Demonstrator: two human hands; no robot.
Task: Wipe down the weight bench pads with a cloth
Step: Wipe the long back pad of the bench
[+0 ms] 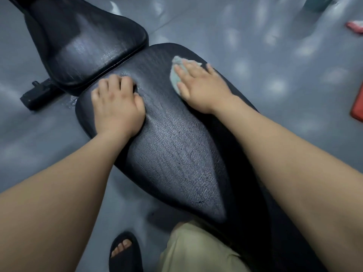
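Pressing flat with straight, slightly spread fingers, our right hand pins a pale blue-green cloth against the near pad. The cloth lies on the far right part of that pad, mostly hidden under the palm, with its edges showing beyond the fingertips and on the left side of the hand. Our left hand rests on the far left part of the same pad with its fingers curled under at the knuckles, holding nothing. The pad's black cover is cracked and shiny down its middle. Just beyond it, across a narrow gap, stands the far pad, tilted upward. A black frame bar sticks out at far left, low on the grey floor. Nearest us are a beige trouser leg and a black sandal, and at the right edge lies something red that we cannot make out.
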